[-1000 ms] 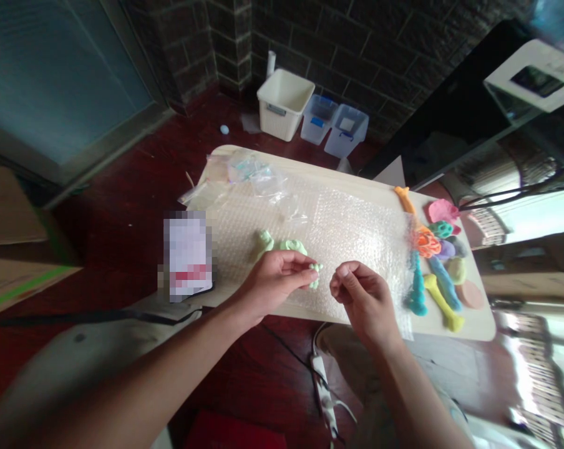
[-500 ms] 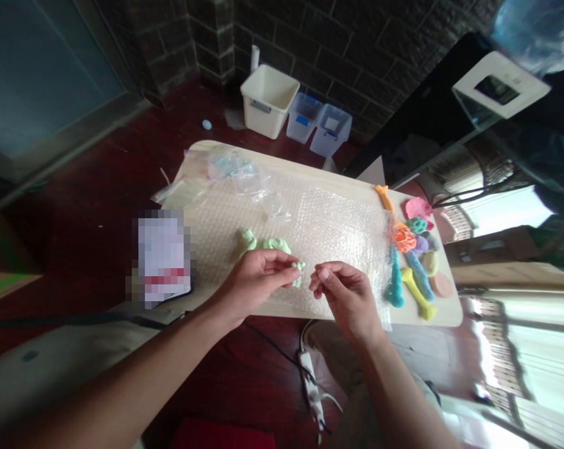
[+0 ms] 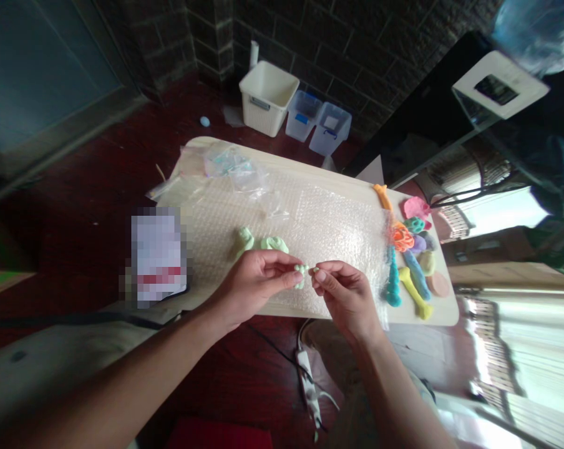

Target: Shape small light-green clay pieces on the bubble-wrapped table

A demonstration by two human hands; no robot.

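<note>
Between the thumb and fingers of my left hand is a small light-green piece of modelling clay with little knobs along its top. My right hand is closed in a pinch just to its right, with a tiny light-green bit of clay showing at the fingertips. A narrow gap separates the two hands. Behind my left hand, a light-green clay lump and a rounder, folded one lie on the bubble wrap.
Several coloured clay shapes crowd the right end of the table, among them a yellow bone-like piece and an orange one. Clear plastic bags lie at the far left. A white bin stands on the floor beyond.
The view has swung right, shifting the scene leftward. My right hand has come closer to the clay in my left hand, and a green bit now shows at its fingertips.
</note>
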